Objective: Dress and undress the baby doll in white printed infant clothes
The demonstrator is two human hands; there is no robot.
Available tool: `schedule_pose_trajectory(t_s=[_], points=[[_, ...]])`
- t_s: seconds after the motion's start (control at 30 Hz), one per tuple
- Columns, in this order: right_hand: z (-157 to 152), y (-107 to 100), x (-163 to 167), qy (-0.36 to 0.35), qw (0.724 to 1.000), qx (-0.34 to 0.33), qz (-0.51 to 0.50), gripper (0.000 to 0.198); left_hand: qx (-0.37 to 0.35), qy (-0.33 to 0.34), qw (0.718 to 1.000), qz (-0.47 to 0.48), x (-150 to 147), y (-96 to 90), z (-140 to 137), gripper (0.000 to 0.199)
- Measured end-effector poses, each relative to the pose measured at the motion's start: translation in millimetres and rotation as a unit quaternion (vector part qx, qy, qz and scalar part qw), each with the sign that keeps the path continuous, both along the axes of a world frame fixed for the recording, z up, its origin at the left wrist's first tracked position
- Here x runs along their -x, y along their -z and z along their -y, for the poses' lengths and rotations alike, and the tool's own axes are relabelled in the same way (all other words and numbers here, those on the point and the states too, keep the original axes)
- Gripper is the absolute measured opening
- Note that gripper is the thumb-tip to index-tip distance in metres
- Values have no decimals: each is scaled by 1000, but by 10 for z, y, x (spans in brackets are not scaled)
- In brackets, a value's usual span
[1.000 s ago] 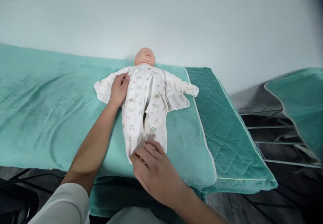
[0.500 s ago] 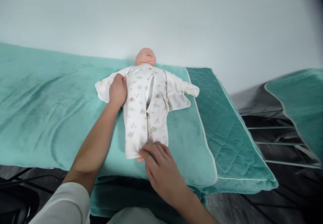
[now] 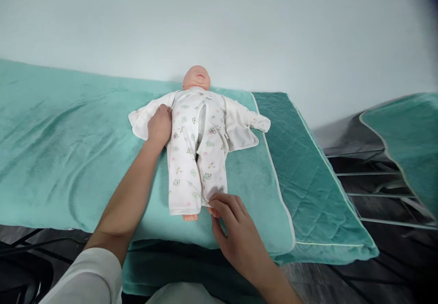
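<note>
Person's left arm extended forward; left hand curled, back uppermost. Right hand lower, fingers bent.

Pale wall at bk, metal bars nr grn cloth far R.

A green blanket covers the bed beneath a doll.

Doll on blanket, wall behind, bars far right
</note>
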State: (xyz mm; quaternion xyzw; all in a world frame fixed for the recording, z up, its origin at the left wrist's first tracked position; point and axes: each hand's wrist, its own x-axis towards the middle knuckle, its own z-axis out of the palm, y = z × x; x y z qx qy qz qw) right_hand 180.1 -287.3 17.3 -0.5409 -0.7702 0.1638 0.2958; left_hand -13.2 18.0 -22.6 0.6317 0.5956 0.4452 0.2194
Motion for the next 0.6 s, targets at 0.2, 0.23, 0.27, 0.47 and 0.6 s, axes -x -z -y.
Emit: schedule_pose_trajectory(t_s=[0.2,0.23,0.27,0.47,0.6], points=[[-44,22,-51,19,1000,-9,-22,19,0,2,1000,-1,-1,-7,16,35],[-43,0,-61,9,999,0,-32,20,1,5,1000,0,0,-11,20,35],[-39,-27,-69,-3,999,9,-41,21,0,8,1000,2,1,-17,26,35],[-5,-204,-80,-82,996,-11,-41,28,-9,1,1000,-27,-10,-92,79,27],[-77,-271,-126,-107,993,11,-42,15,-15,-3,1000,-23,-33,-166,108,22]])
